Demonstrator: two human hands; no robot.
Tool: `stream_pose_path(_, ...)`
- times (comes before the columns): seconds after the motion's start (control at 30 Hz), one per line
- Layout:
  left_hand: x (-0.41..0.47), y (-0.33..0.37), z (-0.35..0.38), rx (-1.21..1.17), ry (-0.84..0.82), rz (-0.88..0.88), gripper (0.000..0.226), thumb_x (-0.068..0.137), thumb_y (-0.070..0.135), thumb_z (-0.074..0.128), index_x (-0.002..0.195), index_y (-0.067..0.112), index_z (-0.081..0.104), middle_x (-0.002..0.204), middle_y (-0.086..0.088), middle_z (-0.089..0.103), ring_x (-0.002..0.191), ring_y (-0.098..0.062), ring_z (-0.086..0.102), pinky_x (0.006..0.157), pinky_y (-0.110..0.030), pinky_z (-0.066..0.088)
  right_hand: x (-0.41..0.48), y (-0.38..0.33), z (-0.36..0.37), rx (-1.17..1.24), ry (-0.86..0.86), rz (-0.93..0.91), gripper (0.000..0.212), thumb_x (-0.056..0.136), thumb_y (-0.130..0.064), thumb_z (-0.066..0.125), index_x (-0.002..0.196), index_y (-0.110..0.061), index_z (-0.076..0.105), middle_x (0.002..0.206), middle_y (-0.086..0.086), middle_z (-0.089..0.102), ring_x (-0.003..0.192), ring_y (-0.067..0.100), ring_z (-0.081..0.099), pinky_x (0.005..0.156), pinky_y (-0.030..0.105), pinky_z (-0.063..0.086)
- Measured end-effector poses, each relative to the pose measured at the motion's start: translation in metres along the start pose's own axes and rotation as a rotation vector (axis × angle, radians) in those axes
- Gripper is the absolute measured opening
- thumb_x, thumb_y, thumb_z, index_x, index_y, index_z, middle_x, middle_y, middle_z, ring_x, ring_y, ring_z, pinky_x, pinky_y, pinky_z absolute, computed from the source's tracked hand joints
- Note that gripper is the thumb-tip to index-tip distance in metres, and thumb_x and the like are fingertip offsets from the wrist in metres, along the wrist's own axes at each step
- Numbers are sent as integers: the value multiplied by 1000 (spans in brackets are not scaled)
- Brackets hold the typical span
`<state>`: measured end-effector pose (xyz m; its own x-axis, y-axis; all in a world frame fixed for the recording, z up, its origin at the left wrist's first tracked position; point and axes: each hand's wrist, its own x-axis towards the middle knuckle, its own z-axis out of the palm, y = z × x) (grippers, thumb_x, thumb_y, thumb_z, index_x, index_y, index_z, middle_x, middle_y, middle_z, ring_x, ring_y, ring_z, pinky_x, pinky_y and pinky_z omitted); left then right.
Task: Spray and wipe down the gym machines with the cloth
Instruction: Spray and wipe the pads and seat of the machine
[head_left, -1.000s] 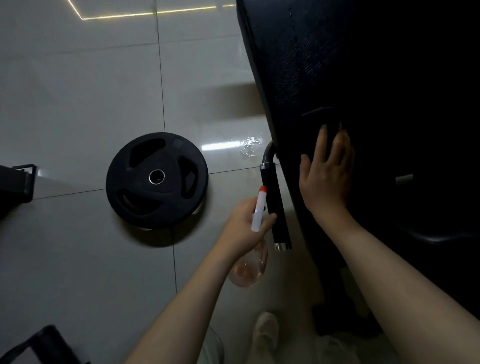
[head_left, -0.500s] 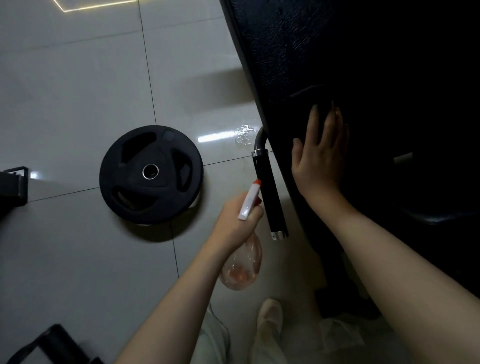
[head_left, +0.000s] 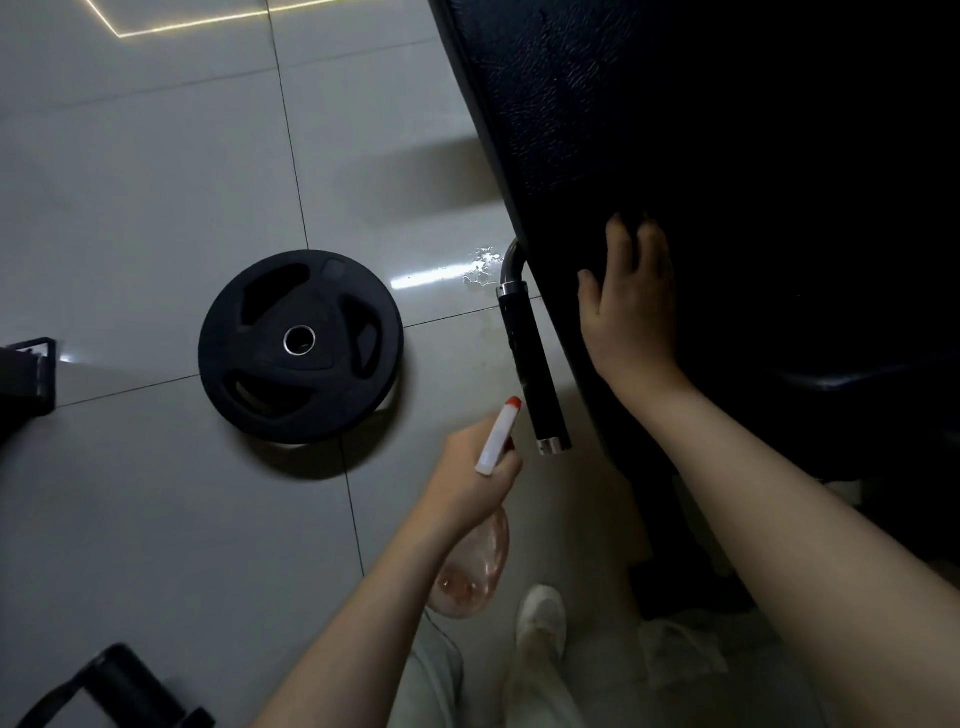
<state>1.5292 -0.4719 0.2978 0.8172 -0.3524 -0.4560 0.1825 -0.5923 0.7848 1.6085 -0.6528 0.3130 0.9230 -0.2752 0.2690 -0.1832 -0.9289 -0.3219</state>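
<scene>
A black padded gym bench (head_left: 649, 104) fills the upper right. My right hand (head_left: 628, 312) lies flat on its near edge with blurred fingertips, pressing a dark cloth that barely stands out from the pad. A black handle bar with chrome ends (head_left: 532, 364) sticks out just left of that hand. Below the handle, my left hand (head_left: 467, 478) grips a spray bottle (head_left: 470, 571). The bottle is clear with pinkish liquid, and its white nozzle with a red tip points up toward the handle.
A black weight plate (head_left: 298, 345) lies flat on the grey tiled floor to the left. A small wet patch (head_left: 480, 265) shines on the tiles beside the handle's bend. Dark equipment sits at the left edge (head_left: 26, 379) and bottom left (head_left: 114, 686). My white shoe (head_left: 540, 618) stands below.
My right hand has slid a little away and then back toward me along the pad's edge. The left hand still holds the bottle in much the same place.
</scene>
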Motion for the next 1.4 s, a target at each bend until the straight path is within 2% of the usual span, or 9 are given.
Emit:
stream_pose_path(0.2, -14, -8, 4, 58, -101, -5, 17, 85, 12, 54, 88, -4, 57, 84, -19, 62, 74, -30, 58, 71, -45, 49, -15, -1, -7, -12, 15, -46, 28, 87, -13, 57, 110, 2, 53, 114, 27, 53, 112, 44, 48, 88, 47, 45)
stream_pose_path(0.33, -21, -13, 6, 45, -144, -30, 25, 73, 25, 47, 74, 1, 51, 70, -16, 58, 61, -28, 53, 63, -44, 47, -20, -2, -10, -41, 4, -48, 23, 85, -10, 61, 103, 3, 54, 109, 26, 55, 107, 43, 51, 82, 44, 46)
stream_pose_path(0.53, -31, -20, 3, 38, -165, -49, 27, 76, 27, 50, 83, 1, 55, 77, -15, 61, 68, -29, 57, 64, -45, 49, -26, -3, -12, -67, 0, -46, 21, 82, -10, 64, 97, 1, 54, 102, 24, 56, 101, 42, 53, 74, 42, 48)
stream_pose_path(0.63, -34, -19, 2, 48, -172, -37, 26, 76, 27, 49, 81, 2, 53, 75, -15, 59, 64, -24, 54, 63, -45, 47, -32, -4, -13, -76, -4, -55, 21, 81, -9, 66, 96, 1, 55, 100, 24, 57, 97, 42, 54, 72, 43, 49)
stream_pose_path(0.77, -37, -15, -3, 66, -175, 17, 33, 75, 29, 47, 89, 1, 57, 85, -13, 63, 76, -24, 58, 71, -43, 49, -41, -3, -16, -92, -32, -72, 26, 81, -6, 65, 103, 1, 55, 103, 25, 56, 97, 43, 55, 72, 42, 49)
stream_pose_path(0.93, -37, -11, -16, 36, -57, 40, 39, 74, 29, 46, 95, -3, 57, 93, -15, 62, 85, -26, 58, 77, -40, 46, -46, -4, -24, -84, -28, -115, 34, 78, -2, 66, 110, 0, 55, 100, 25, 56, 92, 43, 54, 68, 43, 50)
stream_pose_path(1.13, -32, -16, -29, 71, -42, 68, 31, 75, 28, 47, 85, 0, 55, 82, -14, 60, 76, -26, 56, 72, -47, 46, -74, -18, -15, -58, -86, -274, 53, 70, 1, 71, 117, -7, 49, 108, 25, 53, 89, 39, 56, 57, 35, 52)
stream_pose_path(1.3, -30, -20, -43, 35, 13, 50, 35, 74, 26, 46, 87, -4, 55, 84, -18, 61, 79, -31, 57, 72, -46, 45, -56, -38, 13, -173, -76, -332, 49, 73, 2, 66, 120, -3, 55, 118, 20, 43, 93, 34, 51, 60, 33, 53)
stream_pose_path(1.4, -28, -24, -46, 27, 12, 40, 34, 74, 26, 46, 86, -5, 55, 84, -19, 61, 77, -32, 57, 71, -51, 46, -42, -45, 40, -300, -137, -373, 50, 72, 5, 58, 122, 2, 57, 127, 25, 53, 112, 38, 53, 83, 39, 53)
